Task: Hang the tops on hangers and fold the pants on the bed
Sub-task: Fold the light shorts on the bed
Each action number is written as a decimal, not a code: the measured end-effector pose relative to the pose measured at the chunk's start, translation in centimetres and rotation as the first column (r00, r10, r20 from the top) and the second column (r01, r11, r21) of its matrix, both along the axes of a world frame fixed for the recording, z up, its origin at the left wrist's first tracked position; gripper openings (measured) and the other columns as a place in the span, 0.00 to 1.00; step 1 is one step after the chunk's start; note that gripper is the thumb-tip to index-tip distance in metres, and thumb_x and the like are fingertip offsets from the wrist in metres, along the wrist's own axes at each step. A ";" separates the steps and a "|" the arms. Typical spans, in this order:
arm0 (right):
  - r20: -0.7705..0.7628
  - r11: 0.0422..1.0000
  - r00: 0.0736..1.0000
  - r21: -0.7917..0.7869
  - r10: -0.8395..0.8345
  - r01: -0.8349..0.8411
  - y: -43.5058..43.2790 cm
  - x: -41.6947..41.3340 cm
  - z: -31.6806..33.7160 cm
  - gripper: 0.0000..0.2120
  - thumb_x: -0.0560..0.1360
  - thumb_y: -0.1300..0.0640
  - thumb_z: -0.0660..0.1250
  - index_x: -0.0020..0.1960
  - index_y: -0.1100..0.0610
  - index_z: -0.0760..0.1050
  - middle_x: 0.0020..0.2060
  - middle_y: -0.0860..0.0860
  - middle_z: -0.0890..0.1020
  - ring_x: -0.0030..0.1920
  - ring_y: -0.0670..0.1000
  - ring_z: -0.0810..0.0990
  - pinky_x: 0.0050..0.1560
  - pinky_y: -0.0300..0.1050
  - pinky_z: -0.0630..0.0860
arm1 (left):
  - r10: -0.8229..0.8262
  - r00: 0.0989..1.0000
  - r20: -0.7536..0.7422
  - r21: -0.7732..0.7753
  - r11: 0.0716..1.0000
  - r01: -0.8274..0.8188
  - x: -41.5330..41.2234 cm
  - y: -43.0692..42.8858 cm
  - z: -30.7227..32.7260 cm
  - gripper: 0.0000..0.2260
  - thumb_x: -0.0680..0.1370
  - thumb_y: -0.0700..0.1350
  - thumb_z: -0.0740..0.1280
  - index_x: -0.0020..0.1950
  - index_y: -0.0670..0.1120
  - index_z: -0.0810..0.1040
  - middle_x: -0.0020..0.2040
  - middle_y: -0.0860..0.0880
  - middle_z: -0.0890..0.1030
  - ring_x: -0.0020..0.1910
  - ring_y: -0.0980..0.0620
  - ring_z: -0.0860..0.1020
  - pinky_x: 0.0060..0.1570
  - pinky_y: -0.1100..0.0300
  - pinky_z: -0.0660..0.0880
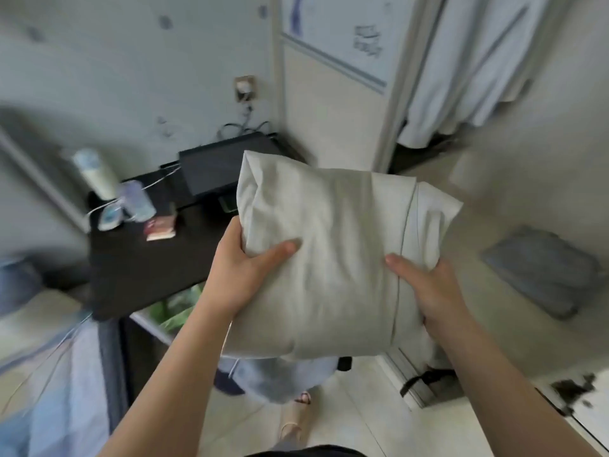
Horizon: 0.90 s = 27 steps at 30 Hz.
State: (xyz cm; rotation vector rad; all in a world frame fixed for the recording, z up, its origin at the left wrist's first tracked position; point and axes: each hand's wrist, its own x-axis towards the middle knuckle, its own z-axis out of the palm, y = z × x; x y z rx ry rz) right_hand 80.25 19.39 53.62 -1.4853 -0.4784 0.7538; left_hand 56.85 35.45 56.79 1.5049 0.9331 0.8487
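A folded pale garment [336, 245], grey-beige and thick with several layers, is held in the air at the centre of the frame, above the tiled floor [356, 420] and clear of any surface. Whether it is pants or a top cannot be told from its folded shape. The left hand [253, 258] grips its lower left edge, thumb lying across the top and fingers curled underneath. The right hand [431, 285] grips the lower right edge the same way, beside a seam line. Each grip is closed firmly on the cloth. The cloth looks soft, limp and light, so the danger is likely not weight. The layers could slide apart or sag open if it is held by one corner only. Support from below at both sides, as now, should keep the fold together, and it would be best set down flat. At the left of the frame stands a dark worktop [138, 268] with a bottle [95, 174] and a small book [160, 228]. At the right lies a grey folded piece [540, 268] on a pale surface.
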 end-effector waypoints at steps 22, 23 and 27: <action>-0.069 0.576 0.572 -0.075 -0.817 0.814 -6.1 18.5 -3.5 0.28 0.60 0.45 0.82 0.58 0.46 0.79 0.50 0.42 0.86 0.49 0.46 0.86 0.49 0.47 0.80 | -0.818 0.575 0.004 -0.165 0.566 0.807 40.9 5.6 -2.7 0.31 0.64 0.54 0.82 0.65 0.60 0.75 0.57 0.59 0.83 0.54 0.56 0.84 0.45 0.60 0.82; -0.081 0.577 0.572 -0.075 -0.817 0.813 -5.9 20.0 -4.2 0.26 0.63 0.47 0.82 0.58 0.46 0.78 0.50 0.42 0.86 0.49 0.46 0.85 0.49 0.46 0.79 | -0.821 0.571 0.021 -0.199 0.556 0.807 42.3 5.9 -3.1 0.33 0.63 0.54 0.82 0.67 0.58 0.75 0.58 0.58 0.84 0.54 0.55 0.84 0.44 0.59 0.82; -0.123 0.610 0.599 -0.083 -0.791 0.788 -3.9 26.2 -6.3 0.18 0.69 0.52 0.79 0.55 0.45 0.78 0.50 0.42 0.86 0.48 0.43 0.85 0.45 0.40 0.78 | -0.804 0.594 0.026 -0.258 0.569 0.781 46.8 7.2 -4.4 0.36 0.61 0.55 0.84 0.66 0.61 0.75 0.59 0.56 0.84 0.54 0.53 0.84 0.47 0.53 0.82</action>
